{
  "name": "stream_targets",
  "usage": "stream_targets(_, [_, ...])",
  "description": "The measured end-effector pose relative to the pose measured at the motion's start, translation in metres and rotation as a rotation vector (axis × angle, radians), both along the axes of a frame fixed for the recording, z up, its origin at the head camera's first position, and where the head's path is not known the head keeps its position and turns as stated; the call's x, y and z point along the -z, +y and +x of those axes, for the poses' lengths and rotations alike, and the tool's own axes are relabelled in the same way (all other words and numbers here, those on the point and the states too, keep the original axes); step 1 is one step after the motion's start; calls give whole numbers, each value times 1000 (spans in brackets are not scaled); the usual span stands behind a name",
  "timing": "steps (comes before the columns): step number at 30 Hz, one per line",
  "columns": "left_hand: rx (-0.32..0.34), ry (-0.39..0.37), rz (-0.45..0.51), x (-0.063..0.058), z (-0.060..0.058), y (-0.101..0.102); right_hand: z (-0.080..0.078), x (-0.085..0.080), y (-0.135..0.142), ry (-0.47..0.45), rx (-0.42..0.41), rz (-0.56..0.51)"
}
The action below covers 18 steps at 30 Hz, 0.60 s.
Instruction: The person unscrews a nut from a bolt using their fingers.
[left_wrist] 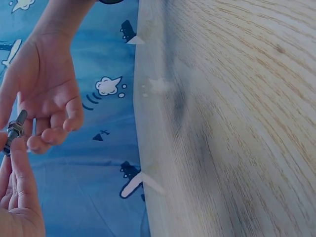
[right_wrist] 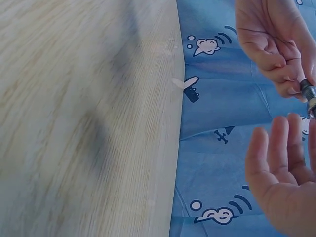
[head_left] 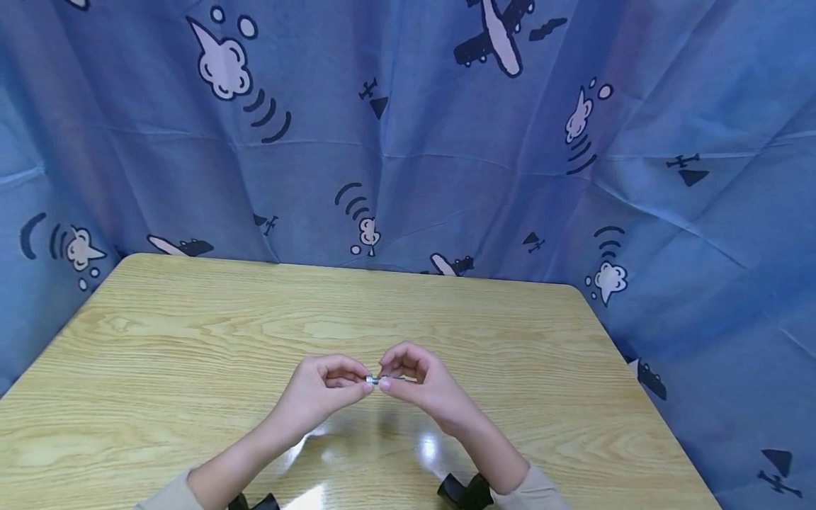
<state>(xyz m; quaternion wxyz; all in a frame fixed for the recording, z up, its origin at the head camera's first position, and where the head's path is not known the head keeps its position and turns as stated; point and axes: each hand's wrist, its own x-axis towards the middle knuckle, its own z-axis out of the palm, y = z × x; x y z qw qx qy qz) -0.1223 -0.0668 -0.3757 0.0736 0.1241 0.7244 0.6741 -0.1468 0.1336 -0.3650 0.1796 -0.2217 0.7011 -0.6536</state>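
Above the table, a small grey metal bolt (head_left: 375,380) lies sideways between two hands. The left hand (head_left: 321,386) pinches one end of it with thumb and fingertips. From the other side, the right hand (head_left: 417,382) holds it between thumb and index finger, the other fingers bent. In the left wrist view, the bolt's threaded shank (left_wrist: 22,116) points toward the right palm, and a ring-shaped nut (left_wrist: 15,128) sits around it. At the right wrist view's edge, the bolt (right_wrist: 308,90) shows only in part. Fingertips hide some of it.
The wood-grain table (head_left: 191,340) spreads beneath both hands, with glossy reflections near its front. A blue curtain (head_left: 446,198) printed with planes and clouds hangs behind and beside it. Black wrist devices (head_left: 468,490) show by both sleeves.
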Motion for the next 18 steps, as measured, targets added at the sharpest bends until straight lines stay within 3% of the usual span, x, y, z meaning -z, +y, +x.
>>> stream_targets(9, [-4, -11, 11, -3, 1, 1, -1, 0, -1, -84, -27, -14])
stream_targets(18, [0, -5, 3, -2, 1, 1, 0, -1, -1, -65, -25, -12])
